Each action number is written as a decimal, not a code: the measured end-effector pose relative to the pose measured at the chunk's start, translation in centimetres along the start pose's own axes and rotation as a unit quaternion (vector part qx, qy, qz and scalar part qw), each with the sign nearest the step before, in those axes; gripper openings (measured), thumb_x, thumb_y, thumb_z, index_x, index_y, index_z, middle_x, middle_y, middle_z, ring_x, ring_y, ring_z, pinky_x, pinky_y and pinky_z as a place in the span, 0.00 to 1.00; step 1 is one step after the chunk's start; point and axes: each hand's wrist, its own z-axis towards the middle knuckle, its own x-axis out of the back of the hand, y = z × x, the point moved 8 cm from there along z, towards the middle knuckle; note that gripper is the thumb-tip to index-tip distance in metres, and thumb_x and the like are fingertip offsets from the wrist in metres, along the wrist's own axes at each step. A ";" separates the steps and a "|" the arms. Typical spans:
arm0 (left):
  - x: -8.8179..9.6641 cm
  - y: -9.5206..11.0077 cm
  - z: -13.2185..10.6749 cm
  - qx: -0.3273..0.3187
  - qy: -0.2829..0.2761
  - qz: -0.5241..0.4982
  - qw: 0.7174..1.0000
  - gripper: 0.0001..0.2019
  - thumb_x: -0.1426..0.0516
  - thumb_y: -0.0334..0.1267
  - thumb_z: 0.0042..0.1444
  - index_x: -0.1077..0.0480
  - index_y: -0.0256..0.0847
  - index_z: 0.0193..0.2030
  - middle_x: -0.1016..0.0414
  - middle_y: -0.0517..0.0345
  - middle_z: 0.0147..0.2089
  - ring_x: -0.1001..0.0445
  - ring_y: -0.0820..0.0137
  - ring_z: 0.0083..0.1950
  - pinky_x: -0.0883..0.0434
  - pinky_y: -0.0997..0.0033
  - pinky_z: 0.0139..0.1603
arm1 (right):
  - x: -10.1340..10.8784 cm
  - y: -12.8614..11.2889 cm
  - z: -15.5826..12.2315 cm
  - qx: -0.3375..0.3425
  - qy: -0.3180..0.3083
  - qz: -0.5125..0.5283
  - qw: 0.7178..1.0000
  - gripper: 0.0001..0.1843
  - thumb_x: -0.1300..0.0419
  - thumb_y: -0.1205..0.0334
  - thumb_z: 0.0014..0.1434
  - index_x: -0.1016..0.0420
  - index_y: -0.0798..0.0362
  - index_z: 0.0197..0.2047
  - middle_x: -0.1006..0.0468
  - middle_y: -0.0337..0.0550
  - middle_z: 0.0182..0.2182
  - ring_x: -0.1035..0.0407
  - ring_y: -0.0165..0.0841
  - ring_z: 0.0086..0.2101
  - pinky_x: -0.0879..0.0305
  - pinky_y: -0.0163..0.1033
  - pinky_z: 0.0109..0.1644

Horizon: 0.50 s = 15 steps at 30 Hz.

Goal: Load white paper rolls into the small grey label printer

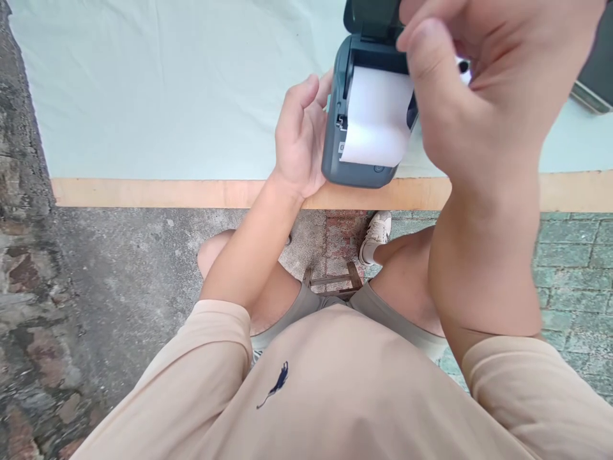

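A dark grey portable label printer (352,176) is held over the near edge of the table, its lid (371,19) raised at the top of the view. White paper (378,118) fills its open bay and lies over the front slot. My left hand (304,131) is closed round the printer's left side from below, its far fingers hidden behind the casing. My right hand (479,83) is bent over the printer's upper right, near the lid, with curled fingers. What these fingers hold, if anything, is hidden. Behind this hand shows a small white piece with a dark spot (463,66).
A pale cloth (167,89) covers the table, whose wooden front edge (191,191) runs across the view. At the far right lies a dark box-like object (596,80). A stone wall (23,287) stands left; a wooden stool frame (330,280) shows between my legs.
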 end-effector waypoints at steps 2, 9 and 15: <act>-1.5 0.8 -0.5 -0.031 -0.062 -0.021 0.997 0.22 0.50 0.56 0.48 0.34 0.42 0.42 0.29 0.58 0.36 0.36 0.59 0.57 0.29 0.64 0.47 | -0.9 0.0 -0.1 0.008 -0.061 -0.076 0.995 0.13 0.53 0.61 0.55 0.30 0.48 0.39 0.30 0.32 0.34 0.36 0.25 0.39 0.39 0.35 0.45; -4.6 2.5 -2.1 -0.095 -0.173 -0.011 0.980 0.15 0.47 0.31 0.48 0.34 0.47 0.44 0.29 0.63 0.45 0.35 0.63 0.55 0.31 0.71 0.44 | -2.9 1.8 -0.6 -0.088 -0.216 -0.266 0.935 0.16 0.49 0.58 0.50 0.36 0.43 0.45 0.32 0.43 0.35 0.42 0.44 0.48 0.44 0.57 0.46; -4.2 2.0 -1.6 -0.072 -0.153 -0.030 0.985 0.12 0.47 0.35 0.49 0.34 0.48 0.42 0.28 0.62 0.40 0.30 0.65 0.48 0.32 0.73 0.43 | -0.3 1.0 -0.4 -0.096 -0.134 -0.106 0.981 0.16 0.46 0.61 0.46 0.33 0.44 0.41 0.30 0.30 0.38 0.36 0.29 0.41 0.39 0.40 0.48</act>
